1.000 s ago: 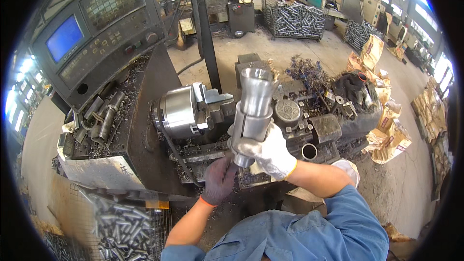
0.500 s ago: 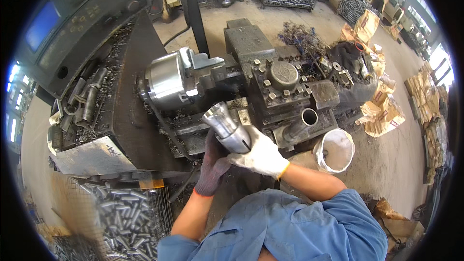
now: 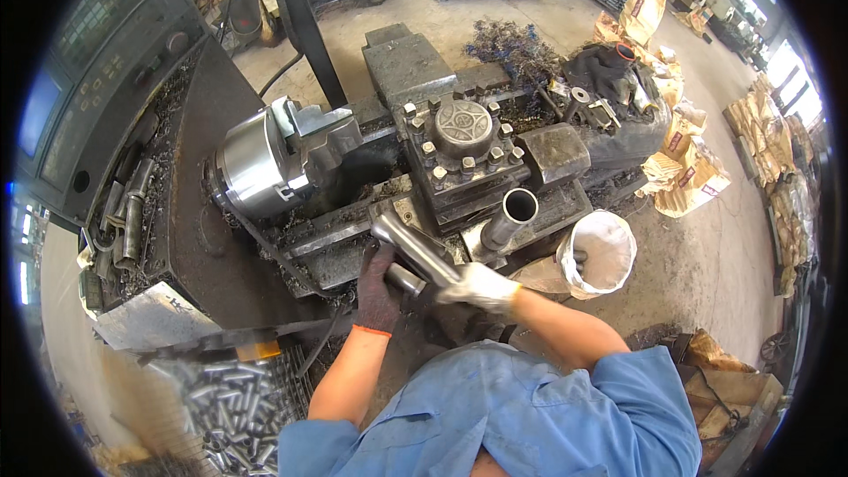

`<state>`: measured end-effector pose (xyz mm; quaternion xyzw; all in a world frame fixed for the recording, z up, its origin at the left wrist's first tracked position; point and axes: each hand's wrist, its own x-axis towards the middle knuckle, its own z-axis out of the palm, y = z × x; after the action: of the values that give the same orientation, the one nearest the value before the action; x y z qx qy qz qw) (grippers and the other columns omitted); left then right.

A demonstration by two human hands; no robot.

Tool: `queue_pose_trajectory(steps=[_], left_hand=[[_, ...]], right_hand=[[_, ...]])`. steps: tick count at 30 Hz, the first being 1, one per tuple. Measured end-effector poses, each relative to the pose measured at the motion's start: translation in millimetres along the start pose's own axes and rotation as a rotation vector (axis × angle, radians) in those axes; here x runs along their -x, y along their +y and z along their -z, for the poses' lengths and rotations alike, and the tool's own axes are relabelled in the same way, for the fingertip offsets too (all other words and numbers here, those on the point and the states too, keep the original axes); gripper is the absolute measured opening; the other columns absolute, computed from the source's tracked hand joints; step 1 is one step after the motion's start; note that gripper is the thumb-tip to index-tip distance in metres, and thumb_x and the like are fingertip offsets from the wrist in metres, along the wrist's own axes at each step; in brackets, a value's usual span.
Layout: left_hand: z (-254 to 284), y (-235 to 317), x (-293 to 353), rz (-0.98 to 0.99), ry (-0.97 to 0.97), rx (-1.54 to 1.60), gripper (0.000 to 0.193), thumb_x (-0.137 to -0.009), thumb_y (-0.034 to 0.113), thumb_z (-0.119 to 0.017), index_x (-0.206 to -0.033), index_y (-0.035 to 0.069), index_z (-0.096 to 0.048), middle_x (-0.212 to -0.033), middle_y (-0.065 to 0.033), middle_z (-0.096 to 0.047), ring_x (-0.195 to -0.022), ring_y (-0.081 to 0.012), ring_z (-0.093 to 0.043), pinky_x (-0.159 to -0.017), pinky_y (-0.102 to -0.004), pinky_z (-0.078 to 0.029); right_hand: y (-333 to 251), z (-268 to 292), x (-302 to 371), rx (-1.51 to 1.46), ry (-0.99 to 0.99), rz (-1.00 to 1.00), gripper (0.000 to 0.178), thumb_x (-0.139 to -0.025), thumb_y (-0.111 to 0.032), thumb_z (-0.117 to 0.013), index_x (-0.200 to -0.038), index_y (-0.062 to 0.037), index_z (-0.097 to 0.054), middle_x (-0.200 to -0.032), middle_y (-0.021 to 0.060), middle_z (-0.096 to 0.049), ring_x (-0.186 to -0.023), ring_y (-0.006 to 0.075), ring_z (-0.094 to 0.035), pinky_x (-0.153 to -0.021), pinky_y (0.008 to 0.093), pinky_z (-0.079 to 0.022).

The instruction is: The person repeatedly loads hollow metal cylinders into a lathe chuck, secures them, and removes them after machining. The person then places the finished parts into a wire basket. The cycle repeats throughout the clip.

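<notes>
Far left, the dark control panel (image 3: 88, 62) leans in, and below it loose metal tubes (image 3: 132, 221) lie among chips near the front corner of the tray (image 3: 168, 159). Down in the lower left, a wire basket (image 3: 299, 373) is heaped with short metal pieces (image 3: 234, 415). Coming across: the shiny chuck (image 3: 256, 168), its jaws facing right along the lathe (image 3: 411, 71).

And here's the action! My left hand (image 3: 378, 291), dark glove, orange cuff, is curled in front of the lathe's front edge, a short cylinder (image 3: 406, 280) right against it; whether my fingers close round that, I can't tell. Slanting above it, the long metal piece (image 3: 415, 250), slightly blurred, runs down and right into my right hand (image 3: 479, 289), white glove, fingers clamped about its lower end.

Behind, the tool post (image 3: 464, 128) with its ring of square bolts. Right of that, an upright tube (image 3: 511, 221) stands at the carriage's near edge, a white pail (image 3: 614, 247) just off the front, and crumpled paper sacks (image 3: 685, 177) beyond the lathe's right end.
</notes>
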<state>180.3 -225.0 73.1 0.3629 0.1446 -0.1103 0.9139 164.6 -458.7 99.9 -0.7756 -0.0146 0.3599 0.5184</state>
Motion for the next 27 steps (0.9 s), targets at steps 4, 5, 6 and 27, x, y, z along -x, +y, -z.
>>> queue_pose_trajectory(steps=[4, 5, 6, 27], left_hand=[[19.7, 13.4, 18.9, 0.117, 0.144, 0.362, 0.047, -0.108, 0.044, -0.056, -0.135, 0.005, -0.061, -0.126, -0.0225, -0.070, -0.117, -0.0385, -0.070, -0.104, -0.0525, -0.059], [22.7, 17.0, 23.7, 0.083, 0.165, 0.378, 0.049, -0.111, 0.046, -0.051, -0.134, 0.004, -0.061, -0.124, -0.0253, -0.071, -0.116, -0.0399, -0.072, -0.104, -0.0528, -0.060], [24.5, 19.5, 27.8, 0.093, 0.215, 0.380, 0.051, -0.111, 0.049, -0.050, -0.133, 0.004, -0.062, -0.123, -0.0258, -0.071, -0.113, -0.0407, -0.073, -0.101, -0.0545, -0.061], [16.2, 38.9, 51.7, 0.143, 0.032, 0.026, 0.066, -0.101, 0.068, -0.063, -0.126, 0.007, -0.068, -0.101, -0.0111, -0.075, -0.085, -0.0247, -0.076, -0.074, -0.0397, -0.066]], right_hand=[[82.8, 102.4, 93.6, 0.494, 0.033, 0.212, 0.046, -0.085, -0.040, -0.086, -0.109, -0.0012, -0.082, -0.088, 0.0065, -0.081, -0.078, 0.0161, -0.074, -0.073, 0.0331, -0.061], [107.8, 132.6, 120.1, 0.310, -0.092, -0.086, 0.047, -0.082, -0.032, -0.088, -0.115, 0.0004, -0.078, -0.092, 0.0105, -0.079, -0.076, 0.0161, -0.074, -0.068, 0.0318, -0.061], [129.6, 159.2, 144.1, 0.285, -0.161, -0.436, 0.052, -0.079, -0.023, -0.089, -0.122, 0.0020, -0.073, -0.096, 0.0145, -0.078, -0.074, 0.0161, -0.074, -0.064, 0.0306, -0.061], [-50.8, -53.1, -44.5, 0.757, 0.396, -0.008, 0.074, -0.091, -0.037, -0.077, -0.151, -0.0024, -0.051, -0.127, 0.0295, -0.070, -0.114, 0.0452, -0.071, -0.100, 0.0499, -0.057]])
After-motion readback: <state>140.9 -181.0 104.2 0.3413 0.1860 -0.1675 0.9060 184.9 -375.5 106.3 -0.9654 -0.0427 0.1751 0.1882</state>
